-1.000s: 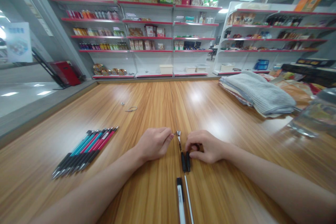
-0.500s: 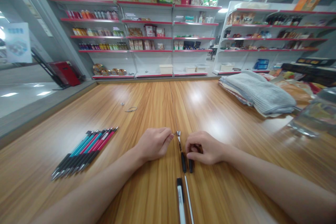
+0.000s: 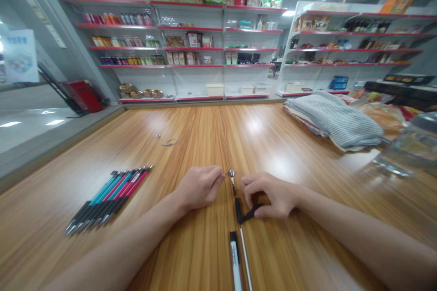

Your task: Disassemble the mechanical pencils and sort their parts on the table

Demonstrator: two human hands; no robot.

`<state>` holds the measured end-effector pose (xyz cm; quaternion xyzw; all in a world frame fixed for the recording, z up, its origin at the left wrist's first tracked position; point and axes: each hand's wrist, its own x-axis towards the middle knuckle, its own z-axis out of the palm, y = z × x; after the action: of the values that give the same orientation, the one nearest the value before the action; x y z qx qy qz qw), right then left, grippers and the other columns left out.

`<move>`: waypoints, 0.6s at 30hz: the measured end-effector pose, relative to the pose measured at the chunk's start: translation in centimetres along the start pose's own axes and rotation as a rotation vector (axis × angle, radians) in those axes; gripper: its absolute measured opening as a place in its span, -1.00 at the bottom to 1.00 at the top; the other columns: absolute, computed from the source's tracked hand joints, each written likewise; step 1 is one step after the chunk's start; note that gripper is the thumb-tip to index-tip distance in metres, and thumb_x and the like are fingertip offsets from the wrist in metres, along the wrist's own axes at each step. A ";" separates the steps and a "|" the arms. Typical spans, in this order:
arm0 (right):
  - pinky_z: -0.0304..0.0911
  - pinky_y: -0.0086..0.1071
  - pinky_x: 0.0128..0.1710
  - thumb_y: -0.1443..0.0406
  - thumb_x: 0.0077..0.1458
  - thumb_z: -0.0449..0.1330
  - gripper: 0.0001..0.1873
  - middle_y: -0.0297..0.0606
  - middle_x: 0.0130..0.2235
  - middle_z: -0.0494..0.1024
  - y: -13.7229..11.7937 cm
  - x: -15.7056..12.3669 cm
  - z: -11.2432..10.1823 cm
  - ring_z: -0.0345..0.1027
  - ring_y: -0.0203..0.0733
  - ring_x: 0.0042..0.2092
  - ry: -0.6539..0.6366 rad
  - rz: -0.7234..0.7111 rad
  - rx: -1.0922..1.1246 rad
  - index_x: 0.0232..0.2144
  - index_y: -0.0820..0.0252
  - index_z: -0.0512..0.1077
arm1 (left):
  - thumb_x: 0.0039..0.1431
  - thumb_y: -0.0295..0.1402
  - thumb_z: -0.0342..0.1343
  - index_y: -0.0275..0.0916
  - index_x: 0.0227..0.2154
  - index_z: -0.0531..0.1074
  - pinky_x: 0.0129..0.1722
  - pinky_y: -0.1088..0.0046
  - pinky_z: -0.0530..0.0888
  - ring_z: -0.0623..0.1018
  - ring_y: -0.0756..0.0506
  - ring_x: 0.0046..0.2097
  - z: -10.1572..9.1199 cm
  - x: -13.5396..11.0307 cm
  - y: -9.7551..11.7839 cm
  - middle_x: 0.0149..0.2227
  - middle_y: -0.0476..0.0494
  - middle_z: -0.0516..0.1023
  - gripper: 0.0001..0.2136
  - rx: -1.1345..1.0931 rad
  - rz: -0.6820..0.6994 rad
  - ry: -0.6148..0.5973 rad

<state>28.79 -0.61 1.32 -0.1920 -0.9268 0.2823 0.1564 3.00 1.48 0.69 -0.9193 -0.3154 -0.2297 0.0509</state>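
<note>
My left hand (image 3: 200, 186) rests on the wooden table (image 3: 191, 136), fingers curled in a pinch on a tiny metal part near a small silver clip (image 3: 231, 173). My right hand (image 3: 271, 193) lies just right of it, thumb and fingers closed on a short black pen piece (image 3: 251, 212) that lies tilted against another black pen section (image 3: 238, 209). In front of me lie a white pen barrel (image 3: 234, 259) with a black end and a thin white refill (image 3: 246, 258). A row of several assembled pens (image 3: 109, 195), teal, red and black, lies to the left.
Folded striped cloth (image 3: 336, 120) and packets sit at the right, with a clear container (image 3: 408, 150) beyond them. A small wire ring (image 3: 170, 142) lies farther out on the table. Store shelves (image 3: 191, 50) stand behind.
My right hand has drawn slightly back and turned the short black piece from upright beside the other section to a slant against it. My left hand has stayed still.
</note>
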 end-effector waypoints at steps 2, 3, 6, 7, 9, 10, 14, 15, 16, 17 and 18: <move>0.12 -0.49 -0.40 0.30 -0.14 0.23 -0.86 -0.36 -0.42 0.39 0.2 -0.1 -0.3 0.23 -0.35 -0.42 -0.026 0.036 -0.042 -0.46 0.23 0.37 | 0.31 -0.37 -0.15 -0.22 -0.46 0.19 -0.49 0.45 0.21 0.37 0.00 -0.48 0.0 0.0 0.0 -0.50 0.00 0.36 -0.80 0.000 0.003 -0.001; 0.09 -0.50 -0.44 0.32 -0.14 0.22 -0.88 -0.38 -0.45 0.38 0.2 -0.2 -0.5 0.20 -0.37 -0.45 -0.031 0.058 -0.077 -0.48 0.23 0.35 | 0.31 -0.36 -0.16 -0.22 -0.46 0.19 -0.49 0.45 0.21 0.36 0.00 -0.48 0.1 0.0 -0.1 -0.50 0.00 0.36 -0.80 0.002 0.003 -0.003; 0.02 -0.50 -0.48 0.34 -0.15 0.19 -0.90 -0.43 -0.52 0.35 0.0 -0.3 -0.6 0.13 -0.40 -0.51 -0.040 0.096 -0.190 -0.54 0.22 0.31 | 0.31 -0.35 -0.16 -0.21 -0.45 0.19 -0.48 0.45 0.21 0.36 0.00 -0.48 0.1 -0.2 -0.1 -0.49 0.00 0.36 -0.80 0.005 0.000 -0.015; 0.01 -0.50 -0.48 0.34 -0.15 0.18 -0.91 -0.44 -0.54 0.35 -0.2 -0.3 -0.5 0.13 -0.40 -0.52 -0.045 0.095 -0.221 -0.56 0.22 0.30 | 0.31 -0.35 -0.16 -0.21 -0.45 0.19 -0.48 0.45 0.21 0.36 0.00 -0.47 0.1 -0.2 -0.1 -0.49 0.00 0.36 -0.81 0.004 0.000 -0.017; 0.00 -0.49 -0.47 0.34 -0.13 0.16 -0.89 -0.43 -0.57 0.34 -0.5 -0.1 0.0 0.12 -0.40 -0.53 -0.041 0.096 -0.279 -0.60 0.22 0.28 | 0.31 -0.35 -0.16 -0.21 -0.44 0.19 -0.48 0.45 0.21 0.36 0.00 -0.47 0.1 -0.2 -0.1 -0.49 0.00 0.36 -0.81 -0.002 0.004 -0.020; 0.00 -0.49 -0.47 0.34 -0.11 0.14 -0.86 -0.42 -0.59 0.34 -0.6 0.0 0.3 0.12 -0.40 -0.53 -0.025 0.107 -0.311 -0.62 0.22 0.27 | 0.31 -0.35 -0.16 -0.21 -0.45 0.19 -0.48 0.45 0.21 0.36 0.00 -0.47 0.1 -0.2 0.0 -0.49 0.00 0.36 -0.81 -0.005 0.006 -0.020; -0.04 -0.47 -0.48 0.31 0.01 0.08 -0.71 -0.37 -0.65 0.33 -0.9 0.6 1.6 0.10 -0.40 -0.56 0.079 0.205 -0.425 -0.71 0.24 0.23 | 0.31 -0.35 -0.16 -0.21 -0.45 0.17 -0.49 0.45 0.19 0.36 0.00 -0.48 -0.1 -0.1 0.0 -0.50 0.00 0.36 -0.80 -0.006 0.011 -0.019; -0.05 -0.47 -0.48 0.31 0.04 0.06 -0.68 -0.35 -0.66 0.33 -0.9 0.7 1.8 0.09 -0.40 -0.57 0.102 0.232 -0.442 -0.72 0.24 0.23 | 0.31 -0.35 -0.16 -0.21 -0.45 0.17 -0.49 0.45 0.19 0.36 0.00 -0.48 -0.1 -0.1 0.0 -0.50 0.00 0.36 -0.80 -0.007 0.011 -0.019; -0.05 -0.46 -0.49 0.30 0.06 0.05 -0.65 -0.35 -0.67 0.33 -0.9 0.7 2.0 0.09 -0.40 -0.57 0.120 0.255 -0.454 -0.73 0.25 0.22 | 0.31 -0.35 -0.16 -0.21 -0.45 0.17 -0.49 0.45 0.19 0.36 0.00 -0.48 -0.1 -0.1 0.0 -0.50 0.00 0.36 -0.80 -0.008 0.011 -0.022; -0.06 -0.46 -0.49 0.30 0.08 0.04 -0.63 -0.34 -0.68 0.33 -1.0 0.8 2.1 0.09 -0.41 -0.58 0.137 0.275 -0.462 -0.73 0.25 0.23 | 0.31 -0.35 -0.17 -0.21 -0.45 0.17 -0.48 0.45 0.19 0.36 0.00 -0.47 -0.1 -0.1 0.0 -0.49 0.00 0.35 -0.80 -0.009 0.011 -0.024; -0.07 -0.46 -0.49 0.29 0.09 0.04 -0.62 -0.34 -0.68 0.33 -1.0 0.8 2.2 0.09 -0.41 -0.58 0.153 0.293 -0.465 -0.73 0.25 0.24 | 0.31 -0.35 -0.17 -0.21 -0.45 0.17 -0.48 0.46 0.20 0.36 0.00 -0.47 -0.1 -0.1 0.0 -0.50 0.00 0.35 -0.80 -0.010 0.010 -0.025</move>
<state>26.94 -2.01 0.27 -0.3752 -0.9146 0.0666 0.1350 2.85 1.43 0.70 -0.9240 -0.3100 -0.2197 0.0437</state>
